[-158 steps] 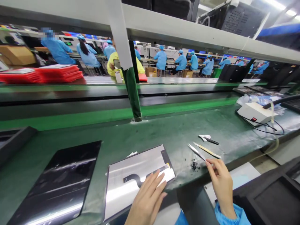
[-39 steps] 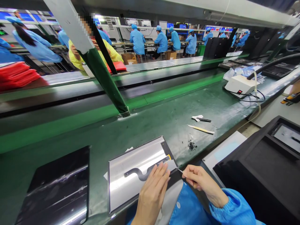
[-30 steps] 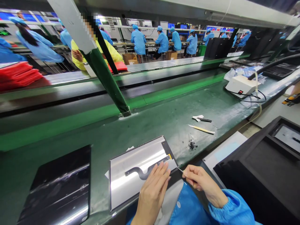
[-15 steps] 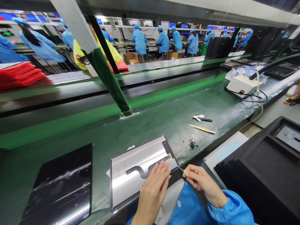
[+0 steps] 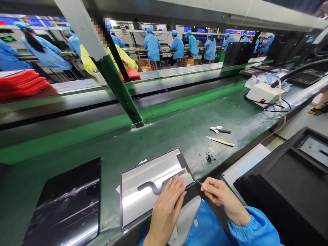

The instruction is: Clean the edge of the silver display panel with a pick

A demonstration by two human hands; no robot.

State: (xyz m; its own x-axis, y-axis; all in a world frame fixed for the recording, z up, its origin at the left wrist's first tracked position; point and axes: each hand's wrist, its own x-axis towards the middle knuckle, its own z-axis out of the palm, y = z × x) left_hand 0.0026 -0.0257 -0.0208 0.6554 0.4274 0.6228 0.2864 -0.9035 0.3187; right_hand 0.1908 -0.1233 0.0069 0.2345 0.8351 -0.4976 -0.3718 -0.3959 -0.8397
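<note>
Left hand (image 5: 167, 206) lies palm down on the near right part of the silver panel (image 5: 135, 208), fingers extended side by side, in a released posture. Right hand (image 5: 220, 195) grasps a thin tool (image 5: 199, 183), pinched between thumb and fingers, just right of the panel's near right corner. The tool's tip points left toward that corner; whether it touches the edge cannot be told with certainty, as most of the tool is hidden by the fingers.

The silver panel rests flat along the near edge of the green bench (image 5: 166, 133). A dark curved ribbon cable (image 5: 147, 184) runs across its upper face to an orange-yellow strip (image 5: 185, 170) near the right side; the left hand covers part of this cable. White paper (image 5: 118, 189) shows from beneath the panel's left and far edges.

Left of it, a glossy black panel (image 5: 69, 198) lies on the bench, well apart from both hands. To the right is a small heap of black scraps (image 5: 210, 158); beyond that lie a yellow-handled blade (image 5: 219, 141) and a black-handled tool (image 5: 223, 131). Farther right stands a white box (image 5: 263, 95) with a red switch (image 5: 262, 101). A black tray (image 5: 279, 184) occupies the near right. On the far side, a person in yellow (image 5: 88, 61) is partly behind a post (image 5: 115, 89).
</note>
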